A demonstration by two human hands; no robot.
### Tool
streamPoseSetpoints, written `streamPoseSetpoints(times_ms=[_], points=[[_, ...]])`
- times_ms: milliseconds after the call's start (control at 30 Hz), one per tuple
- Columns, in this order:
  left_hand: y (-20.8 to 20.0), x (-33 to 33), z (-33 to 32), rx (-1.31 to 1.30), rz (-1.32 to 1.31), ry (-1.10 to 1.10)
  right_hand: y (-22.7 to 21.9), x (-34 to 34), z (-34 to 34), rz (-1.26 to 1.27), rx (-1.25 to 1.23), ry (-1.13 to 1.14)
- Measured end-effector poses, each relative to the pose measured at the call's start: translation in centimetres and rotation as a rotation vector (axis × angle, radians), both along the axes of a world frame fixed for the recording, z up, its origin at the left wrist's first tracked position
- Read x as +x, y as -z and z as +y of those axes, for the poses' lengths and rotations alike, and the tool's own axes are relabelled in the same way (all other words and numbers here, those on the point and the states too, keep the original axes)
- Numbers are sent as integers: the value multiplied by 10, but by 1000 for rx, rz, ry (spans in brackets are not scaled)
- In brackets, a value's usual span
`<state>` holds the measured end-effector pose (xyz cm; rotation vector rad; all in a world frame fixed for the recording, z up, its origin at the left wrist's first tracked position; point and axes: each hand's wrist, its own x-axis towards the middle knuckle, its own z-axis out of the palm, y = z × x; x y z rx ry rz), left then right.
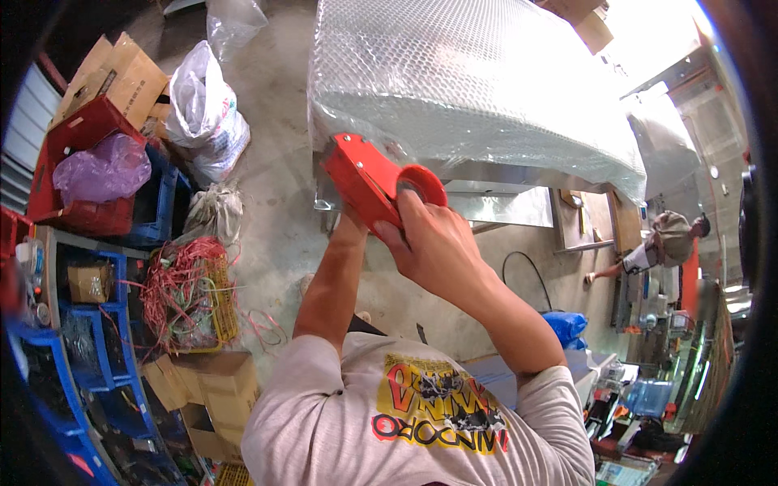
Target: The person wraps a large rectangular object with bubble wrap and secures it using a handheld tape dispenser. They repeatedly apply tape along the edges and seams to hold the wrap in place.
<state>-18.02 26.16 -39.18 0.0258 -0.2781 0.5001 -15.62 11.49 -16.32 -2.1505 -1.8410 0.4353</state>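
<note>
My right hand (pixel 438 243) is closed around the handle of a red tape dispenser (pixel 358 180), thumb on the near side. The dispenser is up against the near left corner of a large object covered in clear bubble wrap (pixel 454 89). My left forearm (pixel 332 279) reaches up to the same corner, but the dispenser hides the left hand and its fingers. Below the wrap's near edge, a smooth metal-like surface (pixel 519 174) of the covered object shows.
To the left are a white sack (pixel 207 113), a red crate (pixel 81 198) with purple plastic, a yellow basket of red strapping (pixel 182 300), cardboard boxes (pixel 215 393) and blue bins (pixel 101 340). A person (pixel 668 239) walks at the right. A black cable (pixel 527 263) lies on the floor.
</note>
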Motion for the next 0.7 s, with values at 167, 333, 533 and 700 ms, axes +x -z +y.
streamPoseSetpoints(times_ms=[167,333,533,700], points=[[-6,-5,64,34,21,-180,11,-4,46,1,162,-2],[-2,3,94,0,31,-408,19,0,86,-90,180,-11],[-17,29,84,215,608,-968,6,65,41,-147,66,-35],[-35,30,74,523,1285,-1211,-5,100,29,-227,6,-58]])
